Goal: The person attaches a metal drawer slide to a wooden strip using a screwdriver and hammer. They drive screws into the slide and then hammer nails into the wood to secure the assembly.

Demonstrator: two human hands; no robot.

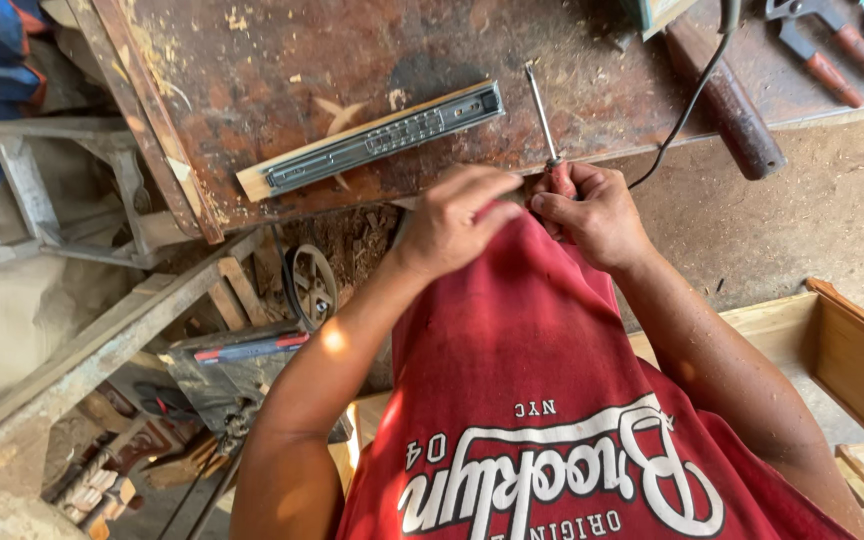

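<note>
My right hand (597,212) grips the red handle of a screwdriver (544,118) whose metal shaft points away over the worn brown workbench (272,70). Close beside it, my left hand (457,220) pinches the hem of my red shirt (527,370), pulled up against the screwdriver handle. A metal drawer slide fixed to a pale wooden strip (377,140) lies on the bench just beyond my left hand.
A black cable (687,105) runs across the bench beside a round brown handle (727,100). Red-handled pliers (827,45) lie at the far right. A wooden drawer box (832,345) stands at my right. Scrap wood and metal frames crowd the left.
</note>
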